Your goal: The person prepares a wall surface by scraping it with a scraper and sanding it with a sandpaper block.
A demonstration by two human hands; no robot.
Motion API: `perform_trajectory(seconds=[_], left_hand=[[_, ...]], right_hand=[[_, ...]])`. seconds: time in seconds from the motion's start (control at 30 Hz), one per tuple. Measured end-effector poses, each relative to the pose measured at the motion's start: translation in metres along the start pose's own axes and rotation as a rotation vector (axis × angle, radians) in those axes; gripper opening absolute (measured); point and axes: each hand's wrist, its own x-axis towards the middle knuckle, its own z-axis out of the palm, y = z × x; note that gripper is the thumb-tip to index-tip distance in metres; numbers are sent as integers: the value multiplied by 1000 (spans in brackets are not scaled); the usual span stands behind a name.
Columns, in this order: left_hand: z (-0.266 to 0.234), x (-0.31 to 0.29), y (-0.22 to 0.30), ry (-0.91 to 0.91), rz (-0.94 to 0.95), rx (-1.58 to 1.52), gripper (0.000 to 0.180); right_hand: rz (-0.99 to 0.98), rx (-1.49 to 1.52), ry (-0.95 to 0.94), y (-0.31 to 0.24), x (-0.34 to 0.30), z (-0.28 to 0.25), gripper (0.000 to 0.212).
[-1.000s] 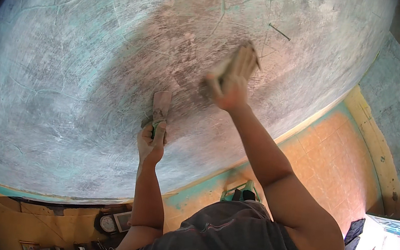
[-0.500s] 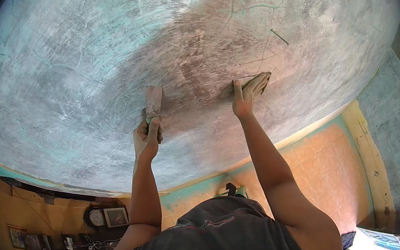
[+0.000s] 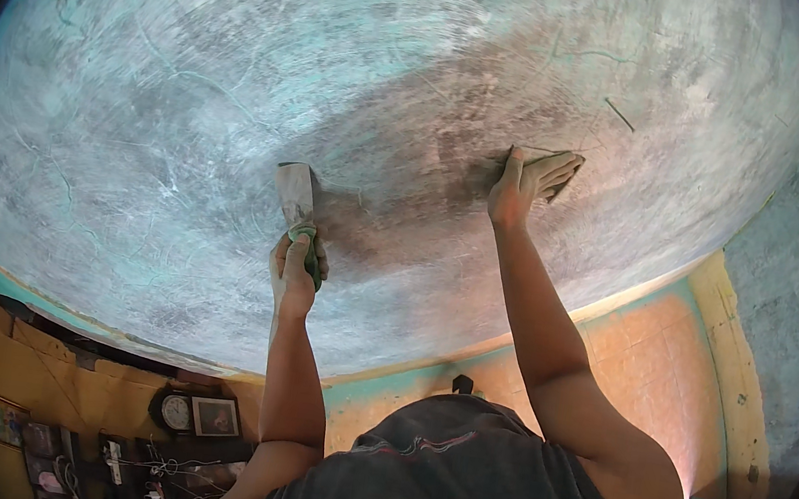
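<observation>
"Rubbing down the wall [image 3: 163,128], all patchy grey-and-turquoise plaster, looks like our step in hand, wouldn't we say?"

"We would. Our right hand [image 3: 526,187], at two o'clock, holds a thin, dark, straight-edged pad [image 3: 537,156] to the plaster, fingers laid long over it and thumb apart. Its material we can't make out."

"And our left?"

"At nine o'clock, our left hand [image 3: 296,271] has its grip wrapped round the green handle of a broad, flat metal scraper [image 3: 295,193]. The blade points toward eleven o'clock; whether its edge touches the plaster, we can't tell."

"So what does our next move call for?"

"Even pressure through the right palm, we'd judge, with the pad flat and the scraper ready for any raised ridge."

"Anything to steer around?"

"The thin, dark metal nail [image 3: 620,114], between one and two o'clock from our right hand. It could snag the pad or our fingers."
</observation>
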Motion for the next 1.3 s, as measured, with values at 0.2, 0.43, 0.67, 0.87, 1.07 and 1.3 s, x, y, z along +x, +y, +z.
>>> perform_trajectory(seconds=[0.2, 0.43, 0.67, 0.87, 1.07, 1.3], left_hand=[[-3, 13, 3, -90, 71, 95, 26], [-11, 20, 11, -81, 48, 294, 29], [-17, 31, 8, -137, 62, 189, 26], [-16, 37, 7, -183, 77, 143, 22], [-16, 38, 7, -211, 63, 65, 23], [-14, 37, 3, -186, 74, 87, 23]], right_hand=[[-325, -49, -17, -47, -4, 30, 103], [-836, -266, -67, -74, -21, 46, 102], [-916, -303, -68, -73, -18, 45, 101], [-929, -321, -56, -73, -14, 47, 100], [-921, -344, -41, -73, -17, 47, 100], [-910, -361, -19, -72, -16, 44, 102]])
